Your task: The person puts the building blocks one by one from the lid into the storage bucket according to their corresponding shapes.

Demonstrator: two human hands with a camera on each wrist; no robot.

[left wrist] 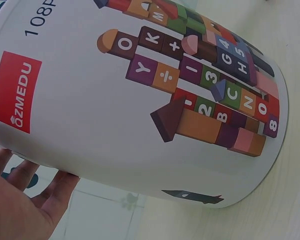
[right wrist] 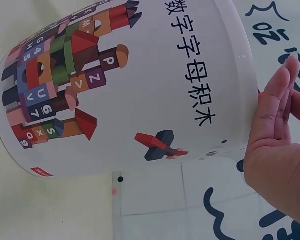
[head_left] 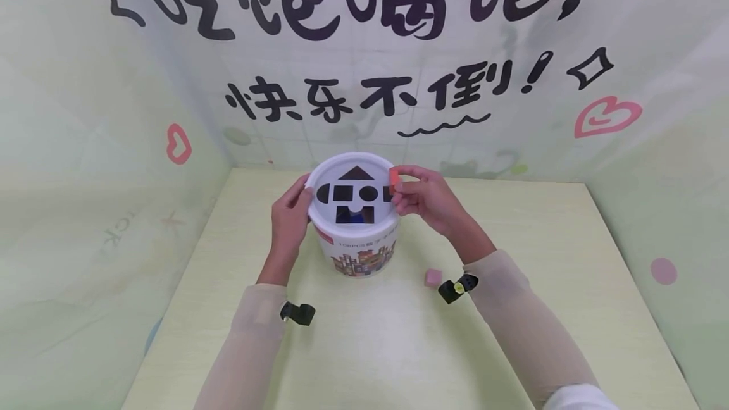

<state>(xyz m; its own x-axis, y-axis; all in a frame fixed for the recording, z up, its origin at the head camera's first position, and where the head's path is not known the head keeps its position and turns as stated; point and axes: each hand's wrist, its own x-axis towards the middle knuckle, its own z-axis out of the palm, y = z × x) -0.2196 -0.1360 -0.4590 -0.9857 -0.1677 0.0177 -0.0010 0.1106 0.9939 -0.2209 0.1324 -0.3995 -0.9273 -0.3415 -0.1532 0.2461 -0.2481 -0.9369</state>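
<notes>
A white round bucket of toy blocks stands upright on the table, its lid cut with shaped holes. My left hand rests against the bucket's left side near the rim. In the left wrist view, fairly straight fingers touch its wall. Between thumb and fingertips, my right hand pinches a small orange-red block at the lid's right edge, close by the rightmost hole. Only a sliver of the block shows beside the hand in the right wrist view. Something blue shows through the front hole.
A pink block lies on the pale wooden table, right of the bucket and near the right wrist's black camera. Another camera sits at the left wrist. Printed walls enclose the back and both sides.
</notes>
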